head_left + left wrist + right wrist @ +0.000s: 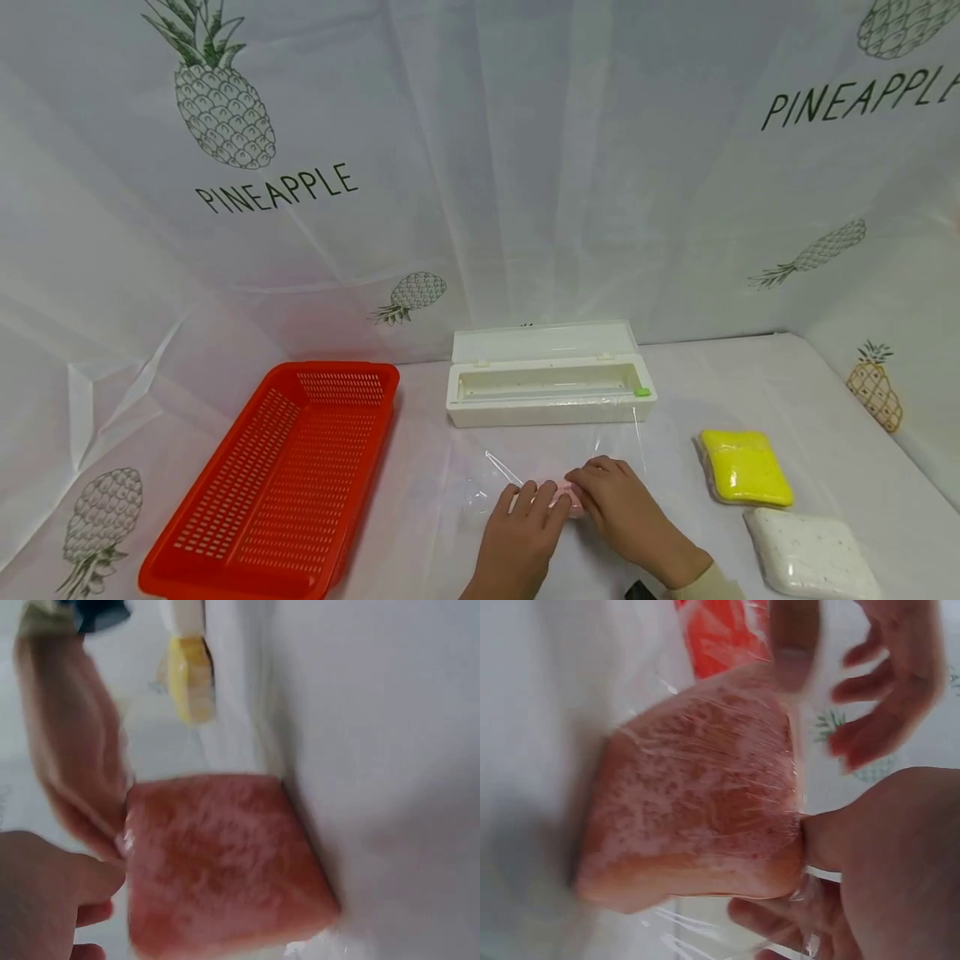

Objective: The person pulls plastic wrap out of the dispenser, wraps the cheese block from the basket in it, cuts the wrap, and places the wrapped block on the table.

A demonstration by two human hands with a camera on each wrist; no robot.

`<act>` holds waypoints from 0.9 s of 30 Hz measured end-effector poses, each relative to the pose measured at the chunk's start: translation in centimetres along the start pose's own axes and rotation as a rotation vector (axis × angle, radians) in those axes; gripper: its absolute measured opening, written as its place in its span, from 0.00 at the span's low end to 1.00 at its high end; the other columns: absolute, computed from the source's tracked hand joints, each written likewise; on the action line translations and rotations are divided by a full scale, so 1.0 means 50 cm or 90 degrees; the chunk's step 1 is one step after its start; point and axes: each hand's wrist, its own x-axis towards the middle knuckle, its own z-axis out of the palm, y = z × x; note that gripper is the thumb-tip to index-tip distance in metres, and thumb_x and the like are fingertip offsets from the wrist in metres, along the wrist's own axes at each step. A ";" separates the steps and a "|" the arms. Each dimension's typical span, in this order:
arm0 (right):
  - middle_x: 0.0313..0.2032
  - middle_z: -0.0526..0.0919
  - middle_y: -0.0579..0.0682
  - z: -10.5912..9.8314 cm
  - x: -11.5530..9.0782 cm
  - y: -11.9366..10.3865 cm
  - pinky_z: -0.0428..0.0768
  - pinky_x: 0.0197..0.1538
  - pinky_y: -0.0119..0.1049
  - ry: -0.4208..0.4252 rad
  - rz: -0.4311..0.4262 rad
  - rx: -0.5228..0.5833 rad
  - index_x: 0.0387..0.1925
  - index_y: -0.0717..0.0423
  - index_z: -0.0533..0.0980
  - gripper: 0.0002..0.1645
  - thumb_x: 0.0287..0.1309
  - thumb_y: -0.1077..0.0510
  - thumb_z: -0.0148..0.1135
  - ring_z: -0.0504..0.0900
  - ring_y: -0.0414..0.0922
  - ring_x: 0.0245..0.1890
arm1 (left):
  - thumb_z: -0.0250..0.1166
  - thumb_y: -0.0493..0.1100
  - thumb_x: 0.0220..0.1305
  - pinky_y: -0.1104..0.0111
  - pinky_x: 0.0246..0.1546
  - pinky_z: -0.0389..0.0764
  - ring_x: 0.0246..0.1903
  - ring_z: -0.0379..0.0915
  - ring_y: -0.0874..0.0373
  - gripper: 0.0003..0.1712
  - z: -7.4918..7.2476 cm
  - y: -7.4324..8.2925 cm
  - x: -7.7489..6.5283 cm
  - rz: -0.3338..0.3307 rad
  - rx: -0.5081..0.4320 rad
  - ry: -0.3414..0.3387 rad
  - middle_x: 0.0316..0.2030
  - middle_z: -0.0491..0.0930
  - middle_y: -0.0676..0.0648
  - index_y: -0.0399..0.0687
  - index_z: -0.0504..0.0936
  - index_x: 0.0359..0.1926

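A flat, squarish pink block (225, 859) stands on its edge on the white-covered table, with clear cling film (727, 750) over it. Both hands are at its upper edge in the head view. My right hand (630, 517) pinches the film along that edge, the film bunching between thumb and fingers in the right wrist view. At the block's other corner is my left hand (521, 533), its thumb touching the edge and its fingers spread apart from the thumb. More film lies spread around the block.
Behind the hands is a white cling-film dispenser (551, 415) with its lid raised and a green slider (642, 392). A red perforated basket (378, 467) is at left. To the right lie a yellow wrapped block (750, 467) and a white wrapped block (813, 554). Pineapple-print cloth (525, 208) hangs behind.
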 end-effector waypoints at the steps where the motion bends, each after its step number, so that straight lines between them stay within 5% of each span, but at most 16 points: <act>1: 0.36 0.87 0.40 -0.001 0.007 0.002 0.80 0.52 0.51 -0.004 0.003 0.001 0.42 0.52 0.87 0.07 0.63 0.64 0.71 0.82 0.43 0.43 | 0.85 0.49 0.43 0.65 0.51 0.76 0.47 0.77 0.58 0.31 0.004 0.003 0.003 -0.001 0.001 -0.009 0.48 0.82 0.54 0.57 0.84 0.50; 5: 0.37 0.88 0.43 0.000 0.033 0.008 0.81 0.53 0.52 0.018 0.004 -0.021 0.42 0.53 0.87 0.05 0.65 0.62 0.71 0.84 0.45 0.44 | 0.84 0.59 0.47 0.64 0.54 0.77 0.53 0.77 0.56 0.38 0.024 0.006 0.008 -0.015 0.028 -0.062 0.54 0.82 0.52 0.54 0.82 0.59; 8: 0.41 0.87 0.44 0.009 0.046 0.011 0.80 0.54 0.52 0.085 -0.012 -0.044 0.42 0.52 0.86 0.07 0.63 0.60 0.73 0.84 0.48 0.47 | 0.84 0.63 0.47 0.64 0.57 0.77 0.59 0.77 0.56 0.45 0.039 0.002 0.009 -0.024 0.045 -0.091 0.60 0.81 0.52 0.54 0.81 0.64; 14: 0.43 0.85 0.45 0.028 0.045 0.002 0.76 0.55 0.50 0.195 -0.075 -0.041 0.43 0.52 0.86 0.10 0.59 0.58 0.71 0.82 0.49 0.47 | 0.80 0.61 0.54 0.63 0.60 0.76 0.64 0.75 0.55 0.40 0.065 -0.010 0.016 -0.046 0.022 -0.123 0.65 0.79 0.51 0.50 0.80 0.64; 19: 0.48 0.86 0.48 0.040 0.037 -0.003 0.75 0.56 0.50 0.176 -0.054 -0.073 0.51 0.56 0.85 0.24 0.51 0.59 0.78 0.83 0.50 0.50 | 0.75 0.54 0.62 0.63 0.64 0.75 0.66 0.74 0.54 0.39 0.092 -0.019 0.028 -0.083 -0.032 -0.105 0.66 0.78 0.49 0.43 0.75 0.69; 27: 0.58 0.84 0.56 0.057 0.045 0.016 0.75 0.59 0.55 0.127 -0.073 -0.109 0.59 0.61 0.81 0.42 0.37 0.58 0.85 0.81 0.54 0.59 | 0.85 0.67 0.43 0.61 0.70 0.71 0.71 0.70 0.48 0.57 0.120 -0.042 0.031 -0.082 -0.042 -0.125 0.70 0.73 0.41 0.43 0.75 0.69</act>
